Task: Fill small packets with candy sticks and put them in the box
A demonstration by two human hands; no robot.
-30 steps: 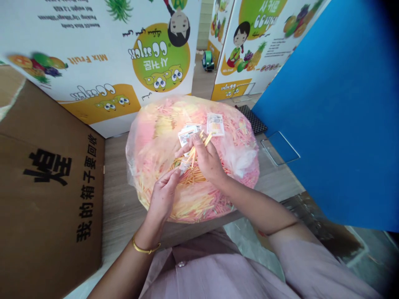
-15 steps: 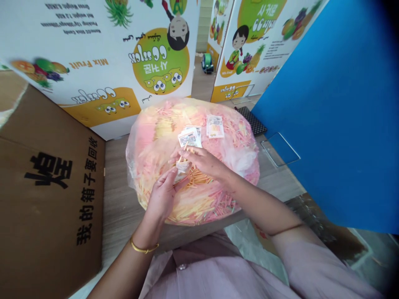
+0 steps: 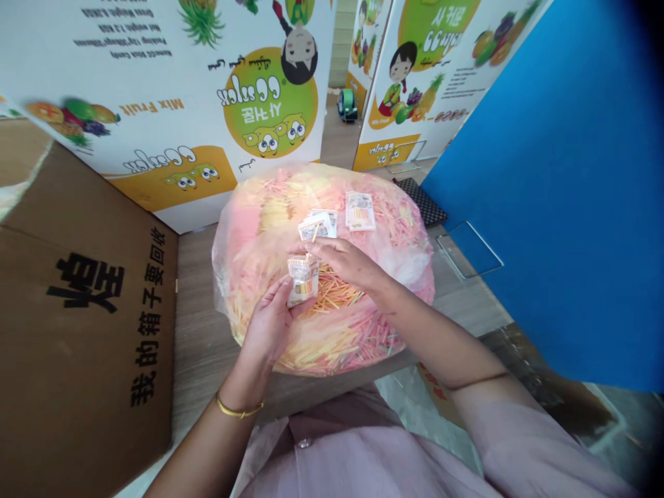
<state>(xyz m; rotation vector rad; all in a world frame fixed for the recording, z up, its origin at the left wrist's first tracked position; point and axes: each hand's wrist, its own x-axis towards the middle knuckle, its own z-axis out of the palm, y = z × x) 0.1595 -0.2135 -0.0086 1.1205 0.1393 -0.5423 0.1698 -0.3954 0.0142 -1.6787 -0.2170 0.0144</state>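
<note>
Tilted since the earlier frame to show its printed front, the packet (image 3: 303, 280) is pinched in the left hand (image 3: 270, 319), the right hand (image 3: 345, 261) gripping sticks (image 3: 315, 234) at its mouth, above a bag (image 3: 311, 346) on the wood-grain counter (image 3: 200, 297) between brown box (image 3: 88, 332) and blue panel (image 3: 550, 207), white boxes (image 3: 171, 76) and tape (image 3: 346, 105) behind.

White packet (image 3: 303, 282), printed face visible
</note>
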